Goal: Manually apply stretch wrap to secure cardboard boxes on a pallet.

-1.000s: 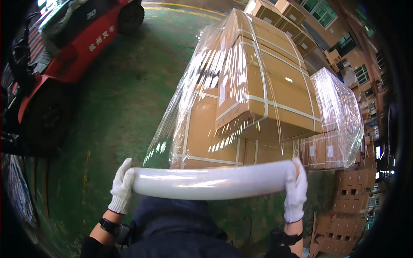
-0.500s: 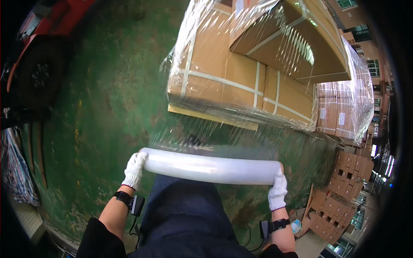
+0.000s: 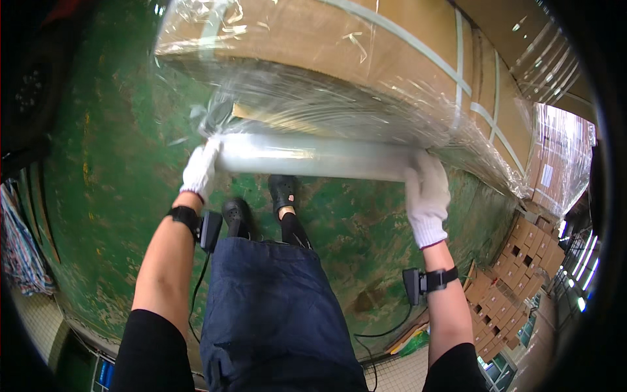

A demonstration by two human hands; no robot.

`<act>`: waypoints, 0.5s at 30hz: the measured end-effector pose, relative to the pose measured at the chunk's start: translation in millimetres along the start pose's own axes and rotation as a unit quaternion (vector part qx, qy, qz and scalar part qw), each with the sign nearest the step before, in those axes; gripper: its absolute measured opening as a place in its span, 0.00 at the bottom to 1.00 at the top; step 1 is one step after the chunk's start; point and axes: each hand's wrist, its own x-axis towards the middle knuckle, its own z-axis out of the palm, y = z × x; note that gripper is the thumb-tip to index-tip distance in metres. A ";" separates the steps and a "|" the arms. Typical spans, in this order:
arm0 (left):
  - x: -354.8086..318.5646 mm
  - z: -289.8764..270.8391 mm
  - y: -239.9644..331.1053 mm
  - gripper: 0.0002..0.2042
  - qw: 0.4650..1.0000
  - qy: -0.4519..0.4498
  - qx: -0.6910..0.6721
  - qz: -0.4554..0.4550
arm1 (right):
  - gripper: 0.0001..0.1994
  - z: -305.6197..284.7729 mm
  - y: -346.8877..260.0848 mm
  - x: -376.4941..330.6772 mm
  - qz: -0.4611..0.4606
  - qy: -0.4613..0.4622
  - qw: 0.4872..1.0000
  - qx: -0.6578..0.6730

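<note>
Between my two gloved hands a wide roll of clear stretch film [image 3: 307,157] lies crosswise in front of me. My left hand [image 3: 200,171], in a white knit glove, is closed on its left end. Around the right end my right hand [image 3: 428,189] is closed too, its fingers a little blurred. A sheet of film runs from the roll to the wrapped cardboard boxes [image 3: 366,49] just beyond it. Bunched film sticks out near the roll's left end. White straps cross the boxes, and the film over them is shiny and wrinkled.
Another wrapped stack [image 3: 555,163] stands at the right. Behind it sit piled brown cartons [image 3: 516,281]. A striped woven cloth [image 3: 23,242] lies at the far left, below a dark wheel [image 3: 32,91]. My shoes [image 3: 282,193] stand on the worn green floor [image 3: 124,261].
Both hands have moved the film roll forward, close to the boxes' lower edge. The boxes now appear larger and nearer, and my feet have come into sight.
</note>
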 end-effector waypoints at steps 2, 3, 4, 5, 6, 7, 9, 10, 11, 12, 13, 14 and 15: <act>34.4 -1.3 -11.4 0.28 1.000 0.005 -0.015 -0.008 | 0.20 8.5 -57.5 33.8 -0.186 -0.099 0.976 0.058; 39.3 6.3 -5.9 0.26 1.000 0.001 -0.009 -0.025 | 0.20 9.1 -101.3 59.4 -0.262 -0.099 0.946 0.163; 40.9 7.8 -8.2 0.26 1.000 0.005 -0.007 -0.022 | 0.20 5.8 -146.7 82.0 -0.288 -0.094 0.929 0.213; 44.6 12.3 -12.0 0.25 1.000 -0.015 -0.020 0.010 | 0.17 7.6 -190.8 100.8 -0.296 -0.100 0.918 0.243; 51.6 9.9 -20.1 0.23 0.998 -0.030 -0.030 0.042 | 0.15 10.9 -239.0 120.5 -0.312 -0.085 0.876 0.358; 71.9 -35.0 -54.7 0.21 0.968 0.001 -0.248 0.043 | 0.14 1.5 -288.2 133.7 -0.376 -0.069 0.824 0.417; 45.5 6.2 -20.5 0.22 0.983 -0.038 0.104 0.145 | 0.18 9.2 -270.1 136.9 -0.308 -0.146 0.844 0.415; 21.9 17.9 16.5 0.24 0.995 -0.034 0.084 0.046 | 0.19 20.5 -239.6 127.5 -0.318 -0.120 0.861 0.378; 5.7 19.9 46.5 0.25 0.997 -0.022 0.062 -0.048 | 0.21 31.5 -193.1 119.1 -0.335 -0.086 0.874 0.341; 3.3 12.3 46.5 0.28 0.999 -0.020 0.021 -0.031 | 0.22 35.7 -140.2 118.4 -0.352 -0.112 0.884 0.287; 6.3 -3.2 38.3 0.28 0.999 0.002 0.021 -0.037 | 0.20 13.5 -116.8 101.7 -0.102 -0.278 0.913 0.281; 8.8 -4.4 41.4 0.29 0.997 -0.018 0.073 0.002 | 0.19 18.0 -54.0 84.0 -0.140 -0.211 0.965 0.070; 8.5 -12.2 40.4 0.30 0.990 -0.030 0.132 0.034 | 0.18 11.4 -0.7 55.5 -0.092 -0.170 0.977 -0.094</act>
